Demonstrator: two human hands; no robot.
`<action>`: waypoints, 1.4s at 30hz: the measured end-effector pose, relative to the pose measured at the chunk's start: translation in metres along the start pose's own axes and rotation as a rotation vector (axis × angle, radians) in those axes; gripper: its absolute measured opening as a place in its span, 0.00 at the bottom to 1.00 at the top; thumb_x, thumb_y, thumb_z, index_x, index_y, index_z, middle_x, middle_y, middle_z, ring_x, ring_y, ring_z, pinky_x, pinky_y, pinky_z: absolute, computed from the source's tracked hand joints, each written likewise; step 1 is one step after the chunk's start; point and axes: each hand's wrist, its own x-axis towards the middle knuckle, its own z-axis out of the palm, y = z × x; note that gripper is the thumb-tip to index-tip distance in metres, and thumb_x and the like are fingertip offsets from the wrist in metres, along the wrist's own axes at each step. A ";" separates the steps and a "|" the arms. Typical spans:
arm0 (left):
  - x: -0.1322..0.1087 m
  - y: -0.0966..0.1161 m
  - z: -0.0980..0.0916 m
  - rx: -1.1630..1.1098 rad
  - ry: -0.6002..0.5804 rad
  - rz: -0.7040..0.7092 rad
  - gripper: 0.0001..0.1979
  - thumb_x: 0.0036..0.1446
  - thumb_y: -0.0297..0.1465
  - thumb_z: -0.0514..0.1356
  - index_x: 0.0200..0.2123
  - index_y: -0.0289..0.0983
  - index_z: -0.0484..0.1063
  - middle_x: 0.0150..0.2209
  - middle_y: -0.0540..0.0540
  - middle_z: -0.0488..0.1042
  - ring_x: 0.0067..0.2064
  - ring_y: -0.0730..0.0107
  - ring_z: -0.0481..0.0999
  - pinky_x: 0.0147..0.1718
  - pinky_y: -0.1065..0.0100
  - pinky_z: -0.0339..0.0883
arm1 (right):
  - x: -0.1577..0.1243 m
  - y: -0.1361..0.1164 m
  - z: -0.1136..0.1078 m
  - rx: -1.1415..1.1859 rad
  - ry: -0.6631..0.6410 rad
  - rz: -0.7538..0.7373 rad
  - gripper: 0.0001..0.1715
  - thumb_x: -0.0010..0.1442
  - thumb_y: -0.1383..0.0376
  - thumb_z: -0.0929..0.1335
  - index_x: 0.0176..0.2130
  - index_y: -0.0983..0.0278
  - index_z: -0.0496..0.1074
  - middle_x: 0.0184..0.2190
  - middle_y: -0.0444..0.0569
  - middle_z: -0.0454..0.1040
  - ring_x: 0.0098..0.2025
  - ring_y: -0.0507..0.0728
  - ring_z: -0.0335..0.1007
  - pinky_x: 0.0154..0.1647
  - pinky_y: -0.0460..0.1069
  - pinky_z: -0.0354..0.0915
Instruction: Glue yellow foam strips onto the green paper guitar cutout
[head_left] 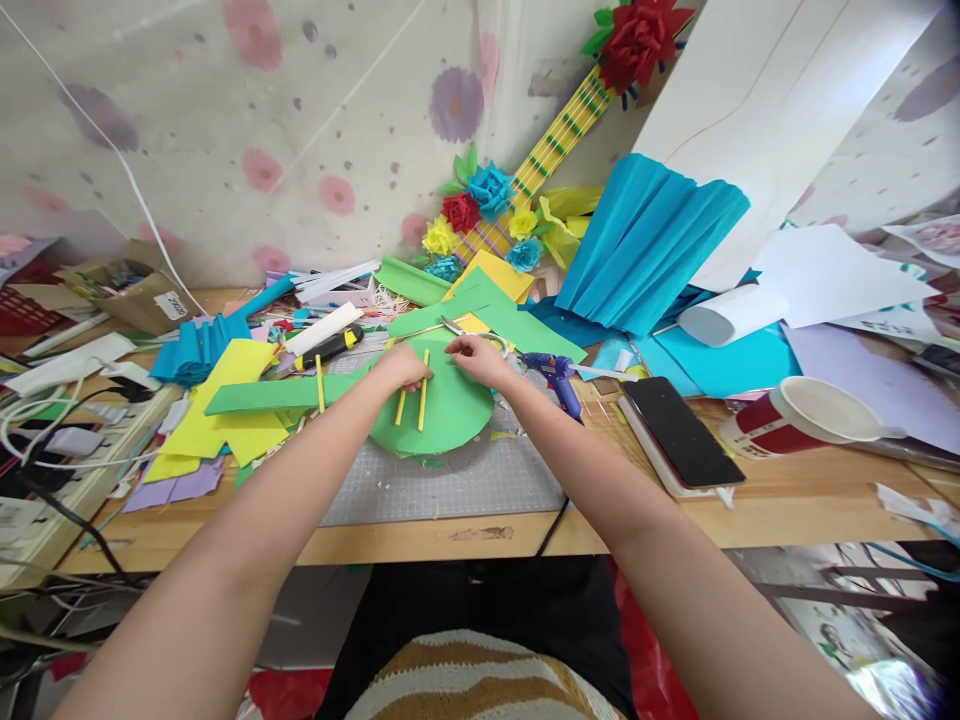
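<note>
Wooden tabletop (795,510) carries green paper disc (454,415): left hand (401,367) at yellow strip (422,410), right hand (478,358) at disc's two o'clock, closure of either grip indeterminable.

Shows dark characters on the white label (175,305) of the cardboard box (139,312), too small to read. Shows similarly illegible print on the paper cup (784,422).

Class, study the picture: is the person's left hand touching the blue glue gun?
Apart. The head view shows the left hand at the green disc, with the right hand between it and the glue gun.
</note>
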 end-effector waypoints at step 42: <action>-0.001 0.011 0.001 0.141 -0.054 -0.036 0.09 0.48 0.31 0.64 0.31 0.30 0.72 0.22 0.41 0.75 0.23 0.63 0.76 0.26 0.66 0.71 | -0.010 -0.016 -0.001 -0.172 -0.025 -0.085 0.13 0.51 0.69 0.64 0.36 0.65 0.76 0.37 0.49 0.73 0.33 0.53 0.68 0.40 0.48 0.64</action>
